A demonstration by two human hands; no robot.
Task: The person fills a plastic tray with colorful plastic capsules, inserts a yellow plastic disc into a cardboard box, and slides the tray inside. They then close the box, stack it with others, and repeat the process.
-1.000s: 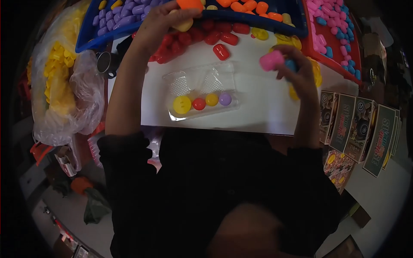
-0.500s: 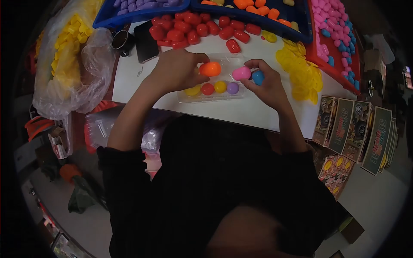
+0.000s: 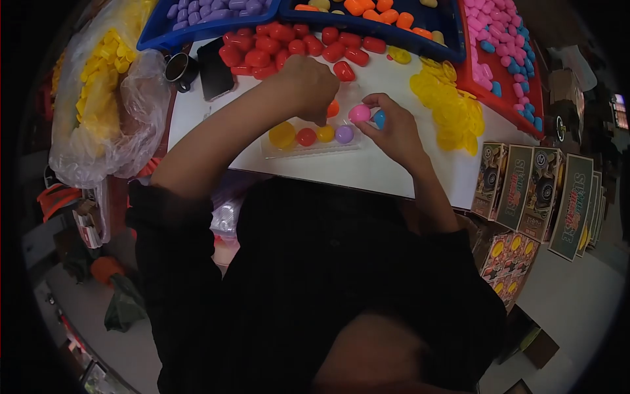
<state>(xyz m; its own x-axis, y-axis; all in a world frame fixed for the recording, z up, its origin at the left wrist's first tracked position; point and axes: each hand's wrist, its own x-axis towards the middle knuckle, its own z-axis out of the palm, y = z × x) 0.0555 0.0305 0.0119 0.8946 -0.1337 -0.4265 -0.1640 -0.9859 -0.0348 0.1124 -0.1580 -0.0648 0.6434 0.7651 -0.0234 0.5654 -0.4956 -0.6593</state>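
Note:
A clear plastic tray [image 3: 272, 151] lies on the white table. Along its near row sit a large yellow round piece [image 3: 282, 135], a red capsule [image 3: 306, 136], a small yellow capsule [image 3: 326, 134] and a purple capsule [image 3: 344, 134]. Over the tray's far side, my left hand [image 3: 307, 87] is closed at an orange capsule [image 3: 333, 108], mostly hidden by the fingers. My right hand [image 3: 398, 131], at the tray's right end, pinches a pink capsule [image 3: 359, 113] between thumb and fingertips, with a blue capsule [image 3: 379, 119] tucked behind it in the same grip.
Red capsules [image 3: 268, 46] are heaped beyond the tray, beside a black phone [image 3: 215, 72] and a dark cup [image 3: 180, 69]. Yellow discs [image 3: 453, 115] lie to the right. Blue bins [image 3: 216, 21] and a red bin [image 3: 502, 98] hold more capsules. Printed boxes [image 3: 515, 190] stand off the right edge.
My left hand has turned downward and lowered the orange capsule toward the tray's far side, covering most of it. My right hand keeps its pink and blue capsules. The view has shifted slightly.

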